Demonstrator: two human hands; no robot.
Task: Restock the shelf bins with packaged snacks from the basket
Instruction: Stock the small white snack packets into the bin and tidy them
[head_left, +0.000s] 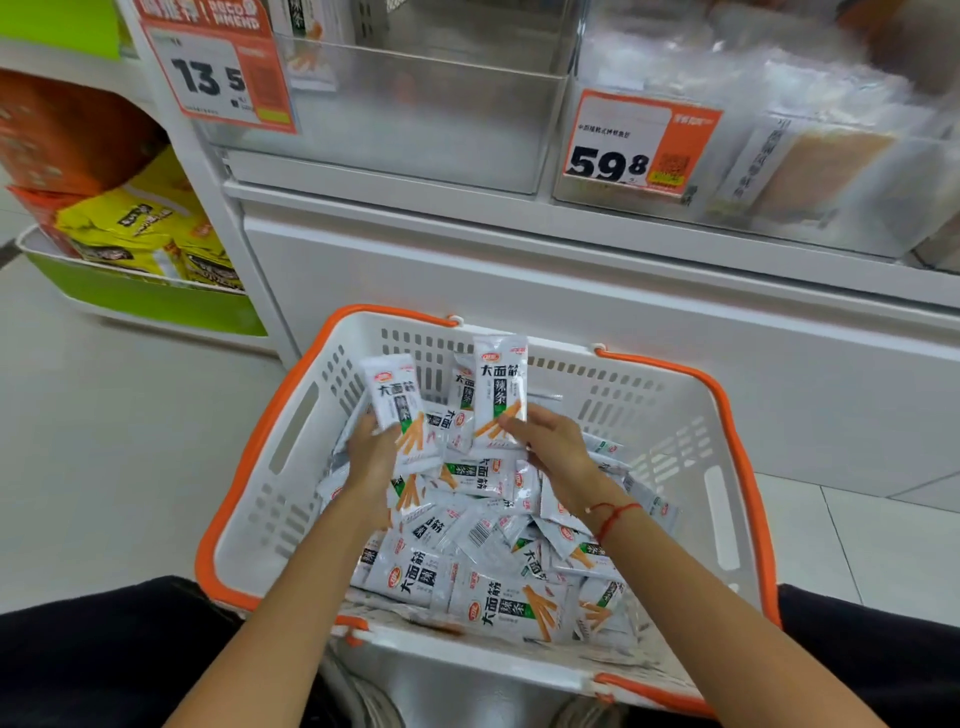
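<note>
Far left, yellow bags (137, 228) sit in a green tray (156, 301). Your left hand (371, 449) grips one white packet (397, 402), held upright and tilted slightly left over the basket (291, 410). Your right hand (553, 441), a red string (613, 517) on its wrist, pinches a second packet (500, 395) upright just beside the first. More packets (498, 561) lie heaped in the basket. Above, the clear bin (415, 130) by the 13.5 tag (218, 73) looks nearly bare; the right bin (831, 171) behind the 59.8 tag (631, 145) holds wrapped goods.
</note>
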